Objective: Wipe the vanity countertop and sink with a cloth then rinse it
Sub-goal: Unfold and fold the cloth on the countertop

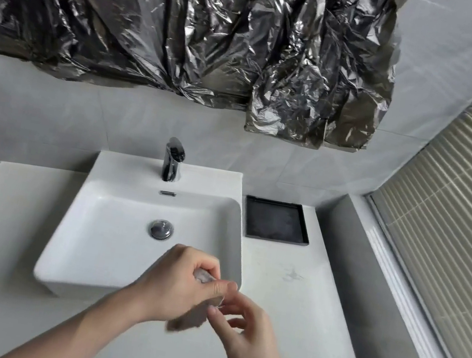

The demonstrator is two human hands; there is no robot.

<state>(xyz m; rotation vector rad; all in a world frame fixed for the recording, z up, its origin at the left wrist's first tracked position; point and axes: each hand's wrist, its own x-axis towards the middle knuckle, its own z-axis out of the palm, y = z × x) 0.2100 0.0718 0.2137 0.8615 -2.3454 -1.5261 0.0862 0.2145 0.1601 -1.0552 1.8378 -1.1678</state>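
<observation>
- Both hands meet over the near right corner of the white sink [116, 222], right at its front rim.
- The left hand [181, 281] has its fingers curled tight around a small wadded pale cloth [203, 277]; only a scrap of it peeks out between thumb and fingers.
- The right hand [240, 319] comes in just beside it, fingertips pinching at a blurred edge of the same cloth, thumb and forefinger touching the left hand's knuckles.
- Just beyond the grip, the chrome drain plug [161, 229] sits in the basin floor; farther back stands the chrome tap [173, 159], no water showing from it.
- To the right of the grip, the pale countertop [294, 312] carries a faint smudge [292, 276].
- Past that smudge, a black square tray [276, 220] lies against the sink's right side.
- Above it all hangs crumpled dark plastic sheeting [191, 26]; slatted blinds [455, 213] run down the far right.
</observation>
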